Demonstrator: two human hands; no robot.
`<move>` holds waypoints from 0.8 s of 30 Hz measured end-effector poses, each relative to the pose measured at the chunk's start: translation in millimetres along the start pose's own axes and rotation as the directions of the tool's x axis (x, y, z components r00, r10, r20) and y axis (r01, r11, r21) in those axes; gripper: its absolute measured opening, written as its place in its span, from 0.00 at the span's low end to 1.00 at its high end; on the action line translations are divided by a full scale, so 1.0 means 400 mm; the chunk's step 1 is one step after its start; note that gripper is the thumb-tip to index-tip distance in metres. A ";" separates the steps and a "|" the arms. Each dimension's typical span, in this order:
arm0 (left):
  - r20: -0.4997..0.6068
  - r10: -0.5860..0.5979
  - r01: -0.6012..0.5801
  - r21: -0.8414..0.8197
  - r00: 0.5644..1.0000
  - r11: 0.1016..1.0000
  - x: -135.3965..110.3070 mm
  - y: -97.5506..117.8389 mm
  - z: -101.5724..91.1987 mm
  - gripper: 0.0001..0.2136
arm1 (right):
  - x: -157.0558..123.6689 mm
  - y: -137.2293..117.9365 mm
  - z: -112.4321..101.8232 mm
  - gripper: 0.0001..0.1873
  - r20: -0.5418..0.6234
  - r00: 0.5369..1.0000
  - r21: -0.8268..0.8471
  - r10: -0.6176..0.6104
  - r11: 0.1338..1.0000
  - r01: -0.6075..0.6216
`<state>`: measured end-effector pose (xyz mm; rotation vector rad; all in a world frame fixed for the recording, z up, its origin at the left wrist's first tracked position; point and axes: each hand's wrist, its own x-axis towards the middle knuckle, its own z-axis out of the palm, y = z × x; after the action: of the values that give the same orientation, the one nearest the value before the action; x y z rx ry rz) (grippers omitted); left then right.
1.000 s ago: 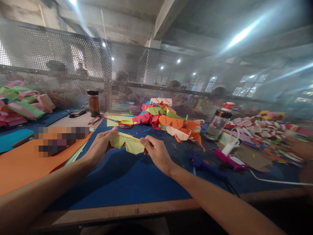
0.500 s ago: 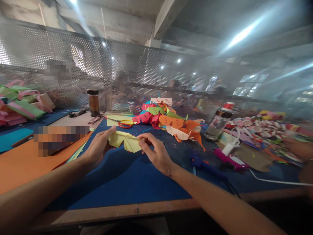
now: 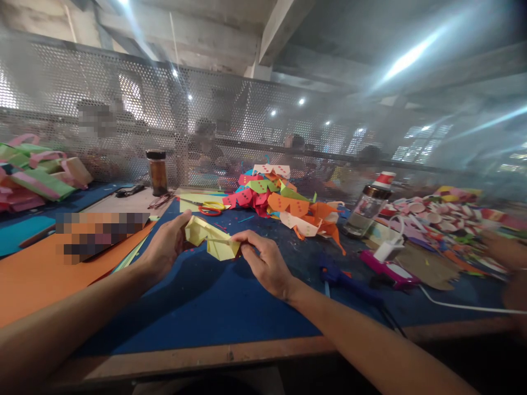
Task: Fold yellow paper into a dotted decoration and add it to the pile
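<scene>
A folded pale yellow paper piece [image 3: 222,245], creased and partly opened out, is held in the air above the blue table mat [image 3: 197,318]. My left hand [image 3: 171,240] grips its left end, with the thumb along the top edge. At the right end, my right hand [image 3: 261,258] pinches the paper between thumb and fingers. Just beyond the paper lie yellow-handled scissors [image 3: 212,208]. A heap of folded paper pieces [image 3: 288,204] in pink, green, orange and white, several marked with dots, sits behind my right hand.
Orange sheets [image 3: 37,274] cover the left side. A dark-lidded jar [image 3: 157,174] and a clear bottle [image 3: 366,208] stand farther back. To the right are a blue glue gun [image 3: 349,282], a magenta power strip [image 3: 389,270] with a white cord, and paper scraps [image 3: 436,214]. Another person's hand [image 3: 500,249] shows at far right.
The yellow paper has been tilted and its folds opened wider, so more of its inside shows. Both hands keep hold and have shifted only slightly.
</scene>
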<state>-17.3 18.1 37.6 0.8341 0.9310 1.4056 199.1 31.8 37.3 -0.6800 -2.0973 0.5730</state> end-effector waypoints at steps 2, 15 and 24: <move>0.016 0.042 -0.043 0.036 0.999 0.998 -0.002 0.003 -0.001 0.13 | 0.001 0.001 0.001 0.13 -0.010 1.000 -0.012 -0.027 1.000 0.027; -0.034 0.285 -0.269 0.231 0.958 0.935 0.010 -0.005 -0.017 0.15 | -0.005 0.013 0.014 0.13 -0.011 0.958 -0.161 -0.286 0.946 0.281; -0.069 0.256 -0.227 0.282 0.964 0.932 0.016 -0.011 -0.026 0.15 | -0.008 0.014 0.021 0.15 0.110 0.918 -0.136 -0.381 0.909 0.393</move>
<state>-25.2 23.8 28.9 1.1201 1.1509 1.5662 195.2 32.6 27.4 -0.3093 -2.2901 0.2179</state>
